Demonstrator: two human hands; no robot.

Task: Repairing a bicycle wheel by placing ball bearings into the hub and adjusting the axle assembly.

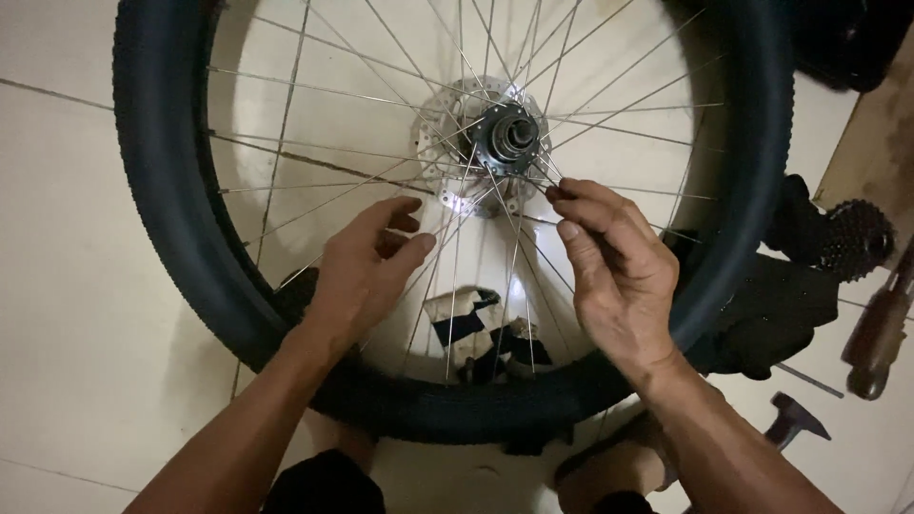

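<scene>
A bicycle wheel with a black knobby tyre (162, 190) lies flat over the tiled floor, with thin silver spokes (333, 90) running to a metal hub (509, 138) and a disc rotor. My right hand (609, 266) pinches a spoke just below the hub between thumb and fingers. My left hand (367, 266) rests on the spokes left of centre, fingers curled around one. A folded cloth with a dark and white pattern (481, 333) shows through the spokes below the hub.
To the right lie a black sprocket cassette (852, 238), dark cloth (776, 314), a hammer head (795, 419), a thin metal rod (809, 379) and a brown-handled tool (876, 333). My knees show at the bottom edge. Pale floor tiles (67, 286) spread on the left.
</scene>
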